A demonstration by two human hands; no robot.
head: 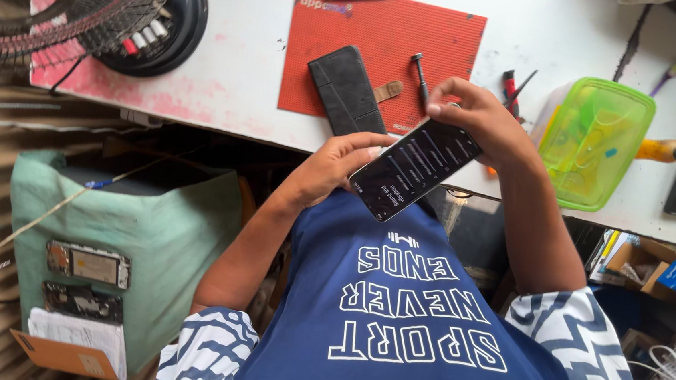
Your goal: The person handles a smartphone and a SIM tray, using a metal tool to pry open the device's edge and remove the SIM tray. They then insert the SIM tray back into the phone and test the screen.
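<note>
The phone [414, 168] is held in the air between the table [235, 69] edge and the person's chest, screen up and lit with rows of text. The left hand [330, 168] cradles its lower end, thumb laid along the near edge and fingers wrapped under the back; the right hand [476, 120] clasps the upper end, with the index finger curled over the top corner. Both hands are thus closed on the phone. Judged from its form, the unit is a thin, stiff slab, light, with a smooth glass face (likely slippery and prone to cracking if dropped); it is best gripped by the long side edges, with support under the back and no pressure on the glass. On the table behind it lie a red mat [381, 45], a dark wallet case [347, 90], a screwdriver [421, 77] and a green lidded box [595, 142]. A fan [71, 0] stands at the far left.
</note>
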